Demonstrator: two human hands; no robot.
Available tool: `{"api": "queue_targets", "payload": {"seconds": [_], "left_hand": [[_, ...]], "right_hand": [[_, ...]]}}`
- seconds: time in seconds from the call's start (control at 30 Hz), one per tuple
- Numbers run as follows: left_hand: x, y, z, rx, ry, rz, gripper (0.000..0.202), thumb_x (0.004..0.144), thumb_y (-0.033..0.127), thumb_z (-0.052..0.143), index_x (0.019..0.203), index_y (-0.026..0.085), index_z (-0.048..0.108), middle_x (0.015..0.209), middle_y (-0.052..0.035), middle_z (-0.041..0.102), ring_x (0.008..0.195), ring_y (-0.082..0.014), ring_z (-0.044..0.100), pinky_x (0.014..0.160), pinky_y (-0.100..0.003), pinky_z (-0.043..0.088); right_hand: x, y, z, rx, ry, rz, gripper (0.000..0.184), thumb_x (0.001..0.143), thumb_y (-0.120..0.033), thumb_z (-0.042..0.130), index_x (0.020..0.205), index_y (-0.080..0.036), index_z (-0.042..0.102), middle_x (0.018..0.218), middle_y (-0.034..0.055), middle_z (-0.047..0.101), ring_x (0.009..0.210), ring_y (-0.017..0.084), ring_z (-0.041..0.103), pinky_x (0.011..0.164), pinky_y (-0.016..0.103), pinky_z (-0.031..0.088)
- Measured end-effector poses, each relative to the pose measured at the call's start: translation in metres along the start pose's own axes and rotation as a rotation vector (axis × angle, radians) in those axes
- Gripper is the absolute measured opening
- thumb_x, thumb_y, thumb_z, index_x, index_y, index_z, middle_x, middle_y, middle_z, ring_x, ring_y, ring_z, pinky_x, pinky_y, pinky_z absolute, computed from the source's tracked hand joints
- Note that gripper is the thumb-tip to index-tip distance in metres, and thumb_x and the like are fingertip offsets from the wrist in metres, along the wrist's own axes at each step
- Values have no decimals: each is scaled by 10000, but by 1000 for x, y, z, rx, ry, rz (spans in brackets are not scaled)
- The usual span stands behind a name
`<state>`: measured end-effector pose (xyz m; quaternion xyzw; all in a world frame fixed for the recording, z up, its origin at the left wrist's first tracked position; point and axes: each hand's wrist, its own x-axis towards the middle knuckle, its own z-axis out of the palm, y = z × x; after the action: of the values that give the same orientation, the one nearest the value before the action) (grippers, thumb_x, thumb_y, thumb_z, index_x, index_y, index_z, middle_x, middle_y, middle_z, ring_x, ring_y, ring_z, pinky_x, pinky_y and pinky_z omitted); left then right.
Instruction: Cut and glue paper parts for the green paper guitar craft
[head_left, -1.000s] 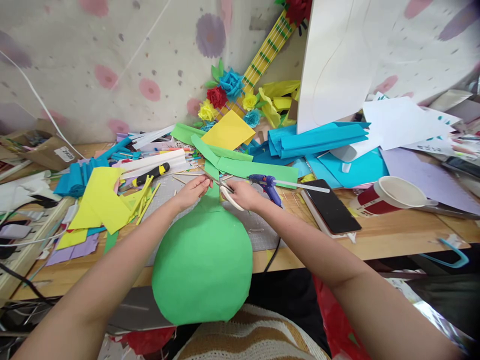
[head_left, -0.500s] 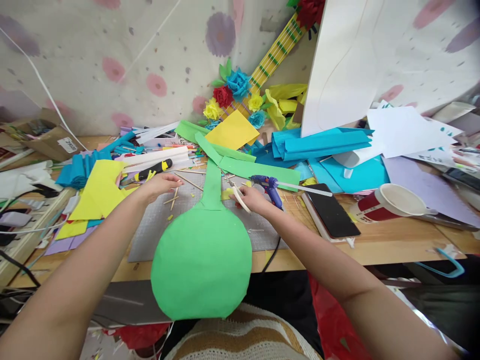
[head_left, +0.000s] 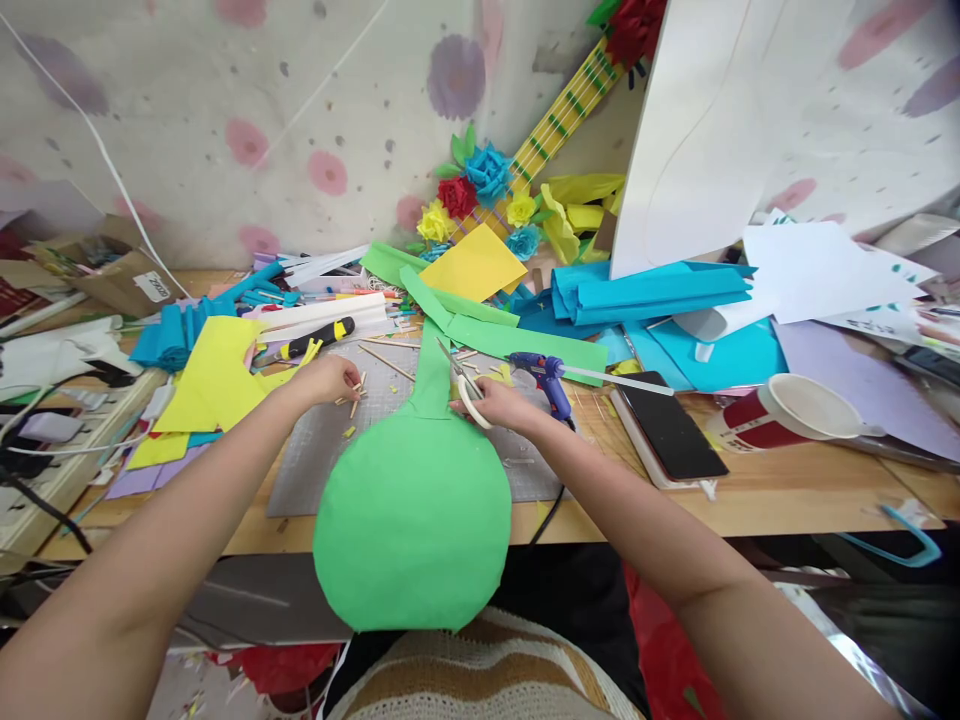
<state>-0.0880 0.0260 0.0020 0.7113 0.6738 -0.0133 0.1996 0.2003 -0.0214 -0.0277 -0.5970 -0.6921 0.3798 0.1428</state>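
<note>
My right hand [head_left: 501, 402] is wrapped round the white handles of a pair of scissors [head_left: 471, 398], whose blades point away from me, slightly parted, beside the green paper neck. Left of that neck, my left hand [head_left: 334, 380] has its fingertips pinched on a short thin wooden stick [head_left: 363, 383], with other sticks close by. Between my forearms lies a flat round green paper-covered shape [head_left: 412, 520] with a narrow neck, its round end reaching over the table's front edge. Long green paper strips [head_left: 525, 343] lie across the neck's far end.
A purple glue gun [head_left: 541, 378] with a glue stick lies right of the scissors, on a grey cutting mat [head_left: 300, 480]. Further right are a phone [head_left: 671, 425] and a paper cup [head_left: 787, 412]. A yellow-black utility knife [head_left: 315, 340] and yellow paper [head_left: 206, 385] lie left.
My left hand has closed its fingertips at the small sticks. The scissors in my right hand have turned and come slightly closer to me. The whole view has shifted a little.
</note>
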Motion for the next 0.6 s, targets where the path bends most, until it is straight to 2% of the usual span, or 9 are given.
{"api": "queue_targets", "payload": {"seconds": [0.13,0.23,0.37,0.43,0.6], "left_hand": [[-2,5,7,68,-41,11,102,488,250,666,537,211,587,571,12,596,533,-141,498,492,-236,278],[-4,6,6,30,-7,-4,97,501,250,652,519,207,566,540,16,575,536,-137,492,500,-232,286],[-6,3,-3,-141,93,-64,127,508,278,658,565,196,581,562,8,592,557,-147,520,510,-238,323],[-6,1,-7,-270,96,-107,147,501,279,667,577,189,580,556,4,594,541,-145,527,503,-239,348],[-8,-4,-15,-551,102,-146,209,465,275,701,598,168,580,564,-15,601,500,-141,538,501,-258,428]], "right_hand": [[-1,-9,5,12,-54,27,409,631,-484,638,876,-161,575,873,44,632,746,159,569,608,229,408],[-3,-10,9,66,-54,6,349,633,-420,645,846,-153,575,853,43,624,737,157,564,607,228,405],[-5,-5,11,284,-78,-33,350,572,-403,677,789,-159,552,774,4,587,680,127,538,590,221,401],[-5,-5,9,375,-112,-48,363,540,-411,690,750,-164,527,711,-19,555,630,110,512,558,215,391],[0,-26,-8,472,-67,-91,338,520,-360,708,728,-167,524,680,-25,553,612,106,511,555,220,410]]}}
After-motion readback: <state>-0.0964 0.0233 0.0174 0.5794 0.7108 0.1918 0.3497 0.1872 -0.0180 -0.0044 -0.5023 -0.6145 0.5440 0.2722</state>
